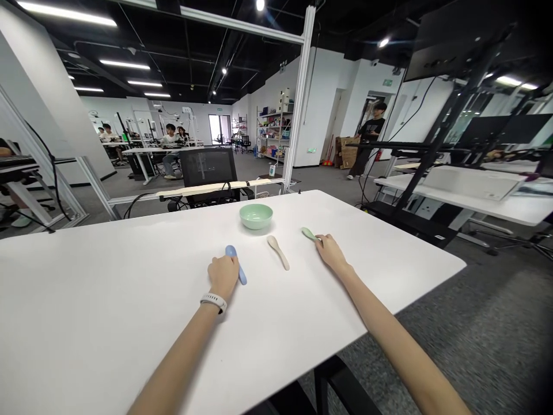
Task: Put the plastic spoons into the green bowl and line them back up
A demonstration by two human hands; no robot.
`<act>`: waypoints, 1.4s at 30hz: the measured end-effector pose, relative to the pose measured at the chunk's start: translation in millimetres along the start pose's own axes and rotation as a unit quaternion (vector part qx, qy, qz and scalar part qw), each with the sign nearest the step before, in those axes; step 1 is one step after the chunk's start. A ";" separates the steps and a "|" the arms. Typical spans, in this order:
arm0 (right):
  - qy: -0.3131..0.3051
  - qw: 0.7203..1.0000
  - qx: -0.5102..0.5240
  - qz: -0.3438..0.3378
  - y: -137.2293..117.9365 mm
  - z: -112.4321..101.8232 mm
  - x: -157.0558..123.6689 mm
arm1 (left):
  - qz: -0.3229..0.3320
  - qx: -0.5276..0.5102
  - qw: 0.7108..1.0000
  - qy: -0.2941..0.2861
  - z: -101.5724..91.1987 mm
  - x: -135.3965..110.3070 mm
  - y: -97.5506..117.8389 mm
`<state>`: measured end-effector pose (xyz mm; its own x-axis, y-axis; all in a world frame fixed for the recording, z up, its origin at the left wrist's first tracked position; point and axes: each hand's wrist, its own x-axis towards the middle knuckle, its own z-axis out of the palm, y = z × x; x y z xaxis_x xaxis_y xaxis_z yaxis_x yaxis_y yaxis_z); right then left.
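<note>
Three spoons lie on a white table [108, 300] in front of a pale green bowl [256, 216]. My left hand [223, 273], with a white band at the wrist, is closed over the handle of the blue spoon [235, 260]. My right hand [329, 251] is closed on the handle of the green spoon [308, 233], whose bowl end pokes out to the left. Between my hands a beige spoon [279, 252] lies untouched. The bowl stands apart, behind the spoons, and looks empty.
A black office chair [208, 173] stands behind the table's far edge. The table's right edge drops to grey carpet. To the right is another white desk [475, 202] with black stands. Several people sit at desks far left; one person stands by a doorway at the back.
</note>
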<state>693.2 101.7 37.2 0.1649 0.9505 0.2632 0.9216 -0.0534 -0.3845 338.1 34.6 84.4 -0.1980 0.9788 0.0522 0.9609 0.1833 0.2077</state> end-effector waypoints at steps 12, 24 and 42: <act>0.047 0.998 0.035 0.010 3.7 3.2 2.7 | 0.007 -0.013 1.000 -0.011 -3.6 -3.4 -2.8; 0.059 0.996 0.059 0.017 7.8 7.6 6.6 | 0.011 -0.022 1.000 -0.011 -2.4 -3.5 -2.4; 0.050 0.997 0.047 0.023 1.1 1.0 2.4 | 0.008 -0.032 0.999 -0.002 -0.7 -1.7 -5.0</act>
<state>694.2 104.3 36.5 0.2448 0.9126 0.3275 0.8756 -0.0630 -0.4789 333.5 32.0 84.0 -0.1822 0.9819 0.0512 0.9493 0.1621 0.2693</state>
